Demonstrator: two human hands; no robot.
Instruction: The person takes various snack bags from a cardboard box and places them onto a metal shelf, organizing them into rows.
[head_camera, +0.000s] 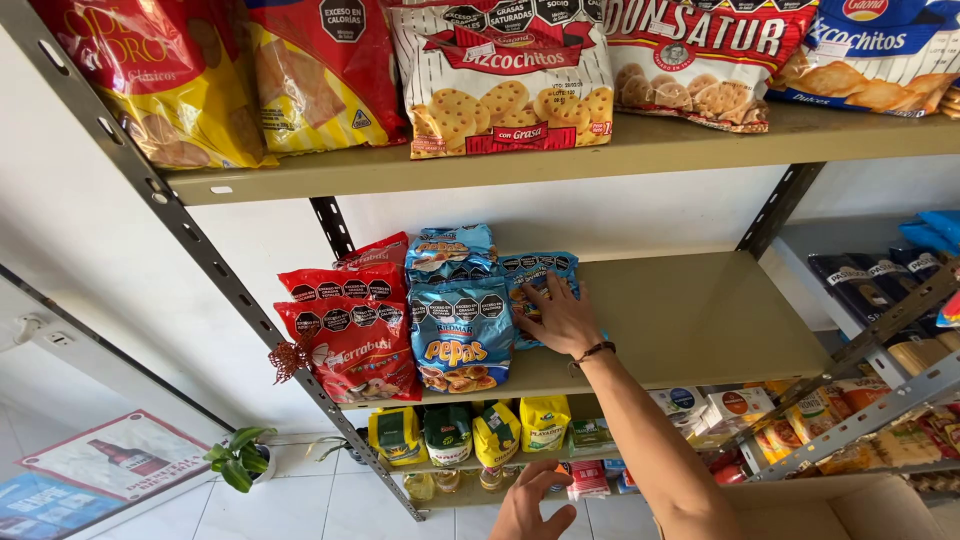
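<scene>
Right hand (562, 318) lies spread flat on a blue packet (537, 275) at the shelf's (700, 320) back, blue and red packets already stacked just left, bare shelf right, while the left hand (530, 512) hangs below, loosely open, empty.

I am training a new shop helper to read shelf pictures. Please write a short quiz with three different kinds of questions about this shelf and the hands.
1. True or false: the right hand rests flat on a light blue plastic biscuit bag.
2. Which bags stand left of the blue ones? A) red plastic snack bags B) green cartons
3. Fill in: the left hand is low, holding ____.

Key: 1 true; 2 A; 3 nothing
</scene>
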